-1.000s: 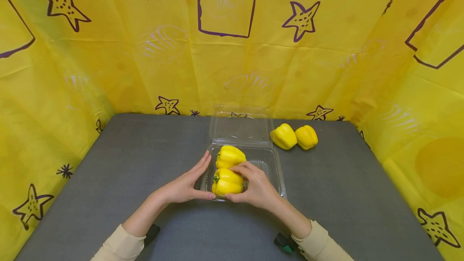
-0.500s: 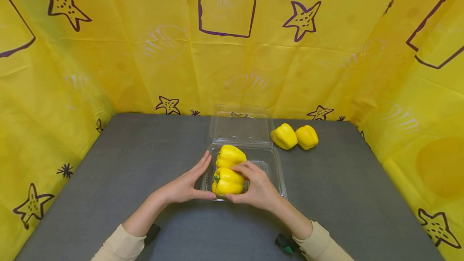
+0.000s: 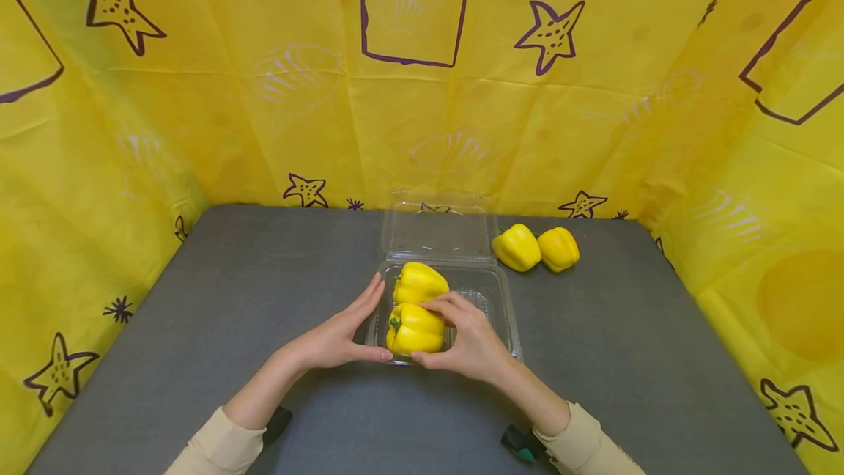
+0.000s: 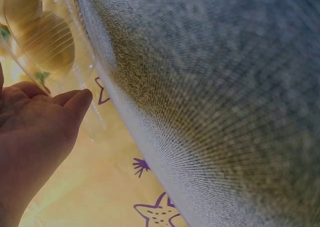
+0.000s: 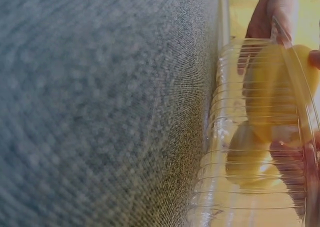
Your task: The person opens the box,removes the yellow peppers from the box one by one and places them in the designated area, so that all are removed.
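Note:
A clear plastic clamshell container [image 3: 506, 314] lies on the dark table with its lid [image 3: 438, 235] folded back. Two yellow bell peppers rest in its left half, one behind the other. My right hand [image 3: 471, 339] grips the front bell pepper [image 3: 417, 330], fingers over its far right side and thumb at the near side. The rear bell pepper [image 3: 419, 282] sits right behind those fingers. My left hand [image 3: 335, 336] spreads along the container's left side, fingers straight and thumb tip at the front left corner. Through the ribbed wall, the right wrist view shows blurred bell peppers [image 5: 270, 89].
Two more yellow bell peppers, one nearer the lid [image 3: 516, 248] and one beside it [image 3: 558, 249], lie on the grey tabletop [image 3: 613, 358] at the back right. Yellow cloth [image 3: 422, 116] with starfish drawings surrounds the table's back and sides.
Almost nothing differs. The front bell pepper has shifted very slightly, with its stem end turned up a little, while both hands keep their places.

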Motion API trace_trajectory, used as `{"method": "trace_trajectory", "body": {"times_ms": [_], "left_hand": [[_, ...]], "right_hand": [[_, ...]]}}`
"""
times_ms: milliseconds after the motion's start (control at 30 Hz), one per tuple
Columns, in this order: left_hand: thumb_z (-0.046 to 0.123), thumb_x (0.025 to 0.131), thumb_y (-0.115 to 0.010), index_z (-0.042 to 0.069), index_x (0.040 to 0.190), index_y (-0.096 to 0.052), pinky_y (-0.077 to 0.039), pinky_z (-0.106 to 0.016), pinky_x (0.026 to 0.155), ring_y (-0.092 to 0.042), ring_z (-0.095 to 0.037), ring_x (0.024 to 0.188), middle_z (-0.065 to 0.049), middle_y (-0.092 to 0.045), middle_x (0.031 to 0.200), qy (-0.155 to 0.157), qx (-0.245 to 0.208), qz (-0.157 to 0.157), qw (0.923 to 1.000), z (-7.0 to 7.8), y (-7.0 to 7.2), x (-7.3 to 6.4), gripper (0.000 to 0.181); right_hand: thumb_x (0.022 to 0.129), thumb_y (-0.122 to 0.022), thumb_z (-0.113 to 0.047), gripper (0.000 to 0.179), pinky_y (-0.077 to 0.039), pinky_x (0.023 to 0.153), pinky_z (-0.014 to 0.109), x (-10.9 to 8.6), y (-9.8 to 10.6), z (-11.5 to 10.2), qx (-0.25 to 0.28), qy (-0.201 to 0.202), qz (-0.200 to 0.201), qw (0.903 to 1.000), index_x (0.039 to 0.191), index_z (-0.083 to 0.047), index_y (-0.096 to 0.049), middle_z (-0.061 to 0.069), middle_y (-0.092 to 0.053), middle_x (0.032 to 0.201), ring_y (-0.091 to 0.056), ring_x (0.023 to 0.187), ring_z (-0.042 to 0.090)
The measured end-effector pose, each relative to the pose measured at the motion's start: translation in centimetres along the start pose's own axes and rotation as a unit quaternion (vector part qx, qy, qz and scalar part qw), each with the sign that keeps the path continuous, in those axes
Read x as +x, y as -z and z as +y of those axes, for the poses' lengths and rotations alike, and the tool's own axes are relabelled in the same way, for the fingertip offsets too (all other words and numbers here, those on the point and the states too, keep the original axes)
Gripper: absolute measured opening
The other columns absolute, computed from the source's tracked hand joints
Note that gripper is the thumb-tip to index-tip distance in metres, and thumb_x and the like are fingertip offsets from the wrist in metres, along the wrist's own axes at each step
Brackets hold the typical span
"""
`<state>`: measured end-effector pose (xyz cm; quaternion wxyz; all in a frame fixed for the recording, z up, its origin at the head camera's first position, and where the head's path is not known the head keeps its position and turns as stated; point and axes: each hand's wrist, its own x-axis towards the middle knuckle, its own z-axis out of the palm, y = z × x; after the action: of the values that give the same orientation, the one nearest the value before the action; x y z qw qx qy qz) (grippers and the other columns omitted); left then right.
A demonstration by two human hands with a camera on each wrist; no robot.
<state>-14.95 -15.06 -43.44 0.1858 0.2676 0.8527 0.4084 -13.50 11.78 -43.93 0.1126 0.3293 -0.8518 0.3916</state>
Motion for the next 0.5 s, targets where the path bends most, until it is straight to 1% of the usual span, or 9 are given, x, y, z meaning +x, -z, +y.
{"method": "trace_trajectory", "body": {"times_ms": [233,500], "left_hand": [[0.045,0.079,-0.079,0.014,0.158,-0.001,-0.017,-0.053,0.114,-0.001,-0.025,0.148,-0.001,0.012,0.163,-0.005,0.004,0.002,1.0,-0.01,-0.01,-0.02,0.115],[0.045,0.079,-0.079,0.014,0.158,-0.001,-0.017,-0.053,0.114,-0.002,-0.025,0.148,-0.001,0.012,0.163,-0.008,0.005,0.003,1.0,-0.03,0.0,0.0,0.115]], "right_hand": [[0.065,-0.088,-0.042,0.065,-0.052,0.08,0.024,-0.14,0.01,-0.01,-0.033,0.018,0.013,0.9992,0.119,-0.012,-0.066,-0.005,-0.058,0.112,-0.057,0.095,0.008],[0.065,-0.087,-0.042,0.065,-0.051,0.081,0.024,-0.29,0.23,0.01,-0.048,0.027,0.016,0.9984,0.119,-0.013,-0.065,-0.005,-0.058,0.113,-0.056,0.097,0.008]]}}
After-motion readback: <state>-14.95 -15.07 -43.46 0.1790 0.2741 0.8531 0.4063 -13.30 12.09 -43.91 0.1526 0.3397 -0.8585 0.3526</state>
